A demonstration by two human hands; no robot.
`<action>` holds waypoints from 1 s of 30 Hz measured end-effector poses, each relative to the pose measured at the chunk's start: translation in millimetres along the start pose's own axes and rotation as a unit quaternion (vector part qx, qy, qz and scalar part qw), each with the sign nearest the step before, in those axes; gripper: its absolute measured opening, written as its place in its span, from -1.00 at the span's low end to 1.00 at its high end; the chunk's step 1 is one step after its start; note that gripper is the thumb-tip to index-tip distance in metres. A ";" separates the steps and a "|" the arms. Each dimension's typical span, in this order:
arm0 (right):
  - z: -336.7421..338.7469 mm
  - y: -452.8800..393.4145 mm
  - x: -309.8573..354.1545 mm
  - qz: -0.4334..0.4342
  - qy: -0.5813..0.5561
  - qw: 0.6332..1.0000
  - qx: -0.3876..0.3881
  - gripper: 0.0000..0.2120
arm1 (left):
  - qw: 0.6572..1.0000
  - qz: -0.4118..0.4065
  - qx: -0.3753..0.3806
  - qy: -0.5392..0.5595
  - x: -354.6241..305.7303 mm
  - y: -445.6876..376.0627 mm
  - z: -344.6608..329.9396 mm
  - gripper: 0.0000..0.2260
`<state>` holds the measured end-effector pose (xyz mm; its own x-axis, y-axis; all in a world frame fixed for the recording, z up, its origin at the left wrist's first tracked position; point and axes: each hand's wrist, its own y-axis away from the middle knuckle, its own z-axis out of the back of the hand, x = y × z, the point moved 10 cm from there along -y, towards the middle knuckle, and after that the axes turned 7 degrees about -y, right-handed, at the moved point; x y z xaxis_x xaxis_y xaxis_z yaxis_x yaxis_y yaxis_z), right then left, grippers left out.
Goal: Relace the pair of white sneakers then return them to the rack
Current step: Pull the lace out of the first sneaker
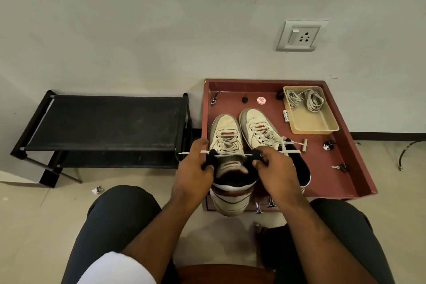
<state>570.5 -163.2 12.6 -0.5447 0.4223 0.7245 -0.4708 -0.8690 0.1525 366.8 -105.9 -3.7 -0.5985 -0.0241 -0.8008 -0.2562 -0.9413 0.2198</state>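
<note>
Two white sneakers with dark collars stand side by side on a red tray-like table (341,168), toes toward the wall. On the left sneaker (227,132), my left hand (192,172) grips the collar's left side and pinches a white lace end (202,152). My right hand (274,168) grips the collar's right side. The lace runs taut across the top eyelets between both hands. The right sneaker (258,125) stands laced with a loose knot. The black shoe rack (108,122) stands left, against the wall.
A beige plastic tray (322,127) holding coiled laces sits at the back right of the table. Small items lie scattered: a round tin (261,100), keys (340,167), a nail clipper (215,98). A wall socket (300,36) is above. My knees fill the foreground.
</note>
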 end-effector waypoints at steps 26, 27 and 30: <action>-21.9 -0.3 3.8 0.017 -0.102 0.992 0.067 -0.75 | 0.977 -0.111 -0.001 -0.183 -34.3 -24.4 -27.2 -0.64; -21.8 0.0 4.2 0.019 -0.098 0.993 0.066 -0.75 | 0.967 -0.132 0.008 -0.218 -39.7 -23.3 -34.5 -0.71; -20.4 0.3 4.1 0.021 -0.089 0.994 0.061 -0.73 | 0.955 -0.145 -0.007 -0.257 -40.7 -27.7 -37.5 -0.87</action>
<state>554.0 -156.4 1.8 -0.4253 0.3410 0.8383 -0.3559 -0.9147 0.1915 426.7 -91.4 1.9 -0.7991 0.4028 -0.4463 -0.4588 -0.8883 0.0197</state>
